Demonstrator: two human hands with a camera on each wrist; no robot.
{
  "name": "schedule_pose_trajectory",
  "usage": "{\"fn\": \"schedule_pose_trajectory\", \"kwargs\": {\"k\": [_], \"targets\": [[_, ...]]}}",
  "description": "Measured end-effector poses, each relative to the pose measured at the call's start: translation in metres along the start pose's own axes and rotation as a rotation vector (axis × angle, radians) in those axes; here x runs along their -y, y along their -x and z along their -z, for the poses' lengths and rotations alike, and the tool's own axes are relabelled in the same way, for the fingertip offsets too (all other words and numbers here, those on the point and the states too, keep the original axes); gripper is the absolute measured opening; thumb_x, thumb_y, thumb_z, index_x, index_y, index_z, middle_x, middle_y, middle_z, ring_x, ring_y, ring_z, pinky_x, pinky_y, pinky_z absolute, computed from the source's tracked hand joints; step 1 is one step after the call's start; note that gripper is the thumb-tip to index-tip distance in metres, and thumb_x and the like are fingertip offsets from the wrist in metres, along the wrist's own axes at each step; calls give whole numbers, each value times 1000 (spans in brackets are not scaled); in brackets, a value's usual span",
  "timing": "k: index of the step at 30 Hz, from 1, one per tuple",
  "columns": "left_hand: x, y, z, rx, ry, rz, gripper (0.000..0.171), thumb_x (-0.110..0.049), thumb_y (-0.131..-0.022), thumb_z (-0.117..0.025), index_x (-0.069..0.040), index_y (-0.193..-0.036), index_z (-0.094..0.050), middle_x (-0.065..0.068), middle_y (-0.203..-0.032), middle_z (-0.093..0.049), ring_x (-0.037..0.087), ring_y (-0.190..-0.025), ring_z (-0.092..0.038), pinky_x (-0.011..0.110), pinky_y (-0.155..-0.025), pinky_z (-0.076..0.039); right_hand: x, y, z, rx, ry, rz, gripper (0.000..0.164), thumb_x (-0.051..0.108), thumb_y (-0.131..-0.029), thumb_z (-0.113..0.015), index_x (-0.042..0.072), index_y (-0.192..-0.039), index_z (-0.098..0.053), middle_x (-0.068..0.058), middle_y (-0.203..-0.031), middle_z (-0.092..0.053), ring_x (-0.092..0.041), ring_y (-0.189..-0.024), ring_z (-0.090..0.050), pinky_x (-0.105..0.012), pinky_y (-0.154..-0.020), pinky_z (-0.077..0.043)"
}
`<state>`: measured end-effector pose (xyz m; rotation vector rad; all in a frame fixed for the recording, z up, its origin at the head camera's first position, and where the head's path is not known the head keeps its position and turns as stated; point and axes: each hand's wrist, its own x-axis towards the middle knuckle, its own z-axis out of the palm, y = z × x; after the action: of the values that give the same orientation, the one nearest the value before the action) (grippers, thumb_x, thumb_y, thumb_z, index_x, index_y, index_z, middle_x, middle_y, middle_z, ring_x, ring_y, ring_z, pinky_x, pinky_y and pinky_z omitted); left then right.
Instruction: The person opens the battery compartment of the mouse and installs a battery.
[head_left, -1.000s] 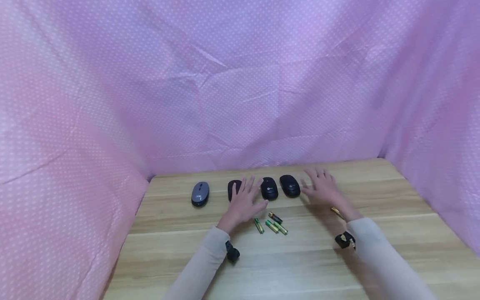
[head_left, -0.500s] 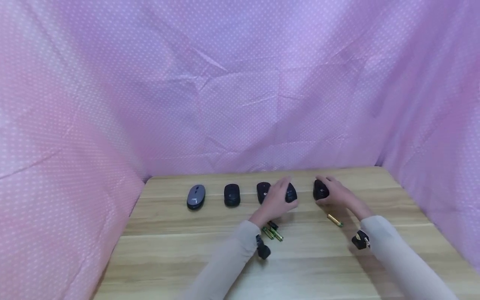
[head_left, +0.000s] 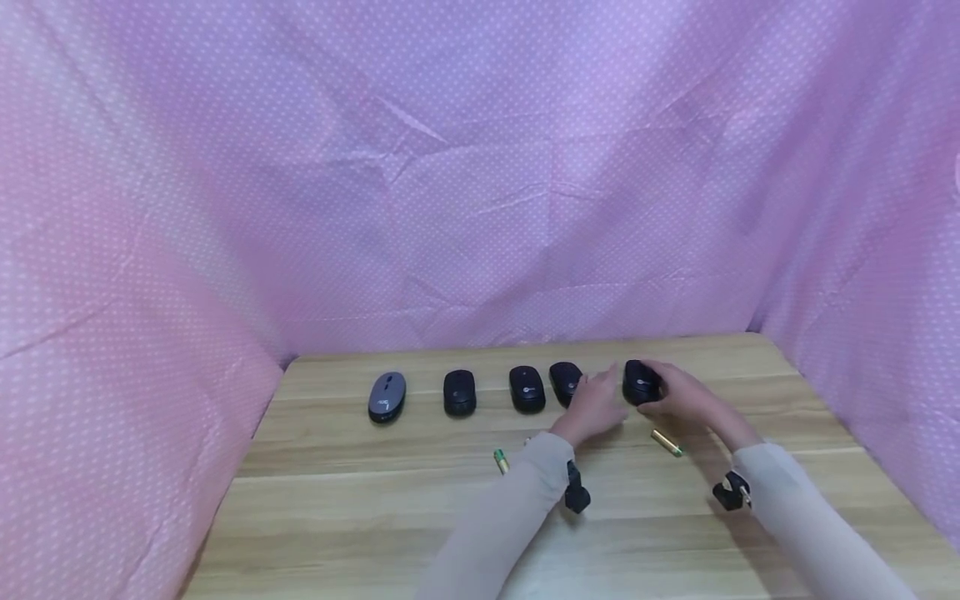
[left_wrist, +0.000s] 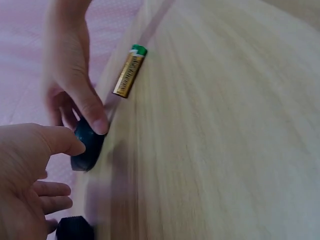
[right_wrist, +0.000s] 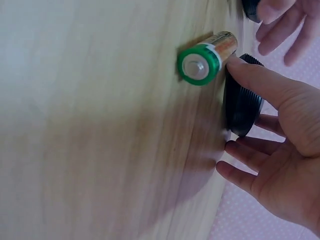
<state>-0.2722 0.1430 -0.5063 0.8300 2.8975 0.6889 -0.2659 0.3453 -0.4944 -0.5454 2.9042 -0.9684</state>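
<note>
Toward the right of the table, my right hand (head_left: 678, 396) grips a black computer mouse (head_left: 641, 383) from its right side. In the right wrist view the thumb lies along one side of this mouse (right_wrist: 244, 100), with fingers at the other. My left hand (head_left: 595, 407) reaches between it and the neighbouring black mouse (head_left: 565, 379), partly covering the latter. Its fingers are relaxed and hold nothing. In the left wrist view, a left fingertip overlaps the gripped mouse (left_wrist: 87, 150). A gold and green battery (head_left: 666, 442) lies just in front of the right hand.
Farther left along the back stand two black mice, one at centre (head_left: 527, 389) and one beside it (head_left: 460, 393), then a grey mouse (head_left: 387, 397). Another battery (head_left: 501, 461) shows beside the left sleeve. Pink dotted cloth (head_left: 480, 208) hangs behind the wooden table (head_left: 337, 517).
My left hand has moved right across the row of mice, passing over the fourth one. My right hand has come round the rightmost mouse and now grips it. The left sleeve now covers most batteries.
</note>
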Motion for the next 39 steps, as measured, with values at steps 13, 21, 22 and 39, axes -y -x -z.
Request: {"fn": "schedule_pose_trajectory", "kwargs": {"k": [13,21,22,39], "targets": [[-6,1,-5,40,-233,7,67,-38,-93,-71,-15,-151,-48,-5,-148,-58,15,-140,-52,49,-127,-25,7,6,-5,17,-8,-52,89,14,-79,-86,-16,-147,-37,-42,-144,-45,-59,-133,-45,-69,-112,-36],[-6,0,-7,29,-213,-9,61,-38,-95,-69,-13,-148,-51,-5,-145,-61,11,-136,-54,48,-126,-26,11,6,-9,-22,-27,-46,84,9,-76,-88,-17,-143,-43,-41,-140,-50,-57,-127,-52,-65,-107,-44],[-6,0,-6,26,-200,-10,62,-37,-95,-69,-12,-148,-50,-4,-145,-61,10,-136,-55,47,-126,-26,12,6,-9,-26,-37,-45,83,7,-76,-87,-16,-143,-44,-41,-139,-51,-56,-125,-54,-64,-105,-47],[16,15,41,-298,40,-127,51,-19,-93,-74,-14,-142,-61,5,-108,-79,14,-102,-75,44,-121,-38,59,3,3,-140,-305,18,56,-1,-89,-74,-15,-139,-51,-38,-138,-55,-53,-124,-57,-35,-98,-56]]}}
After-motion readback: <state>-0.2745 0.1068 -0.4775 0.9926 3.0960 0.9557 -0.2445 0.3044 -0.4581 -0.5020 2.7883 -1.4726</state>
